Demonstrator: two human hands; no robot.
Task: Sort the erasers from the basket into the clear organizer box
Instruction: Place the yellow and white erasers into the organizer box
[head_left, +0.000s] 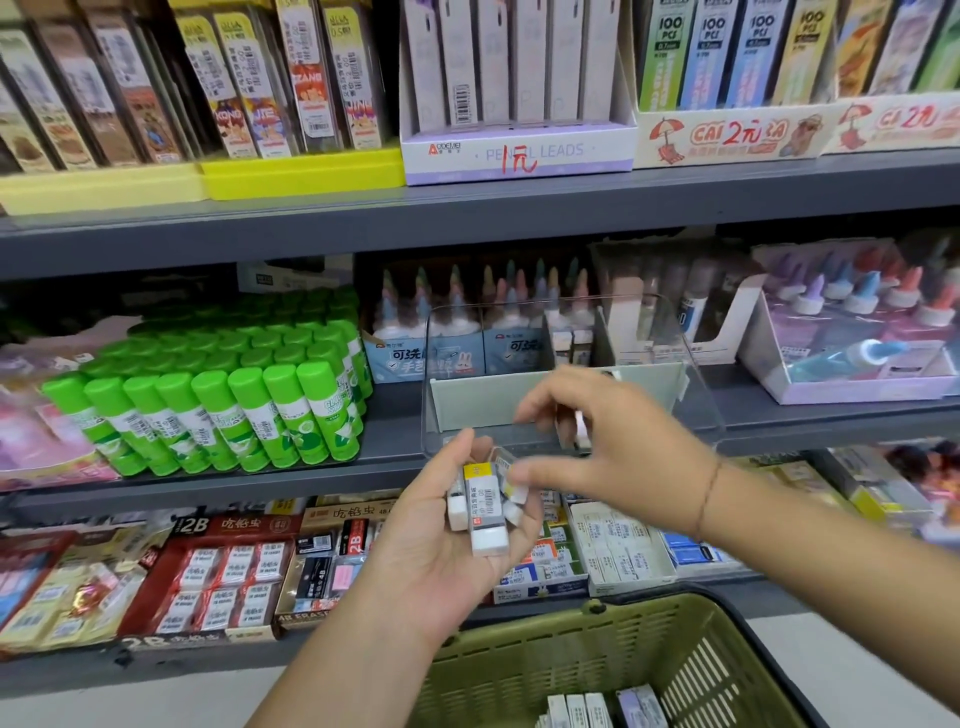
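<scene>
A: Fingers (540, 402), right hand (613, 441). Status?

B: Curled downward, apparently pinching a single eraser (582, 430), white. The area is blurred, so it is entered as probable.

A: Left hand (441, 545)?

B: Palm up, fingers (460, 457) cupped round a bundle of erasers (485, 512), sleeved, white ends toward the near side. In my judgement this is a reserve, held close so the right hand can draw one piece at a time without dipping to the basket.

A: Location of the single eraser?

B: Under the right fingertips, at the near edge of the clear organizer box (436, 353). The box stands on the middle shelf (311, 488), right of the green glue sticks (234, 405). Whether the eraser is already inside the wall, cannot tell.

A: Remaining stock?

B: More erasers, listed as basket erasers (597, 712), lie in the green basket (519, 639), near side, below both hands. Sorting judged part done.
</scene>
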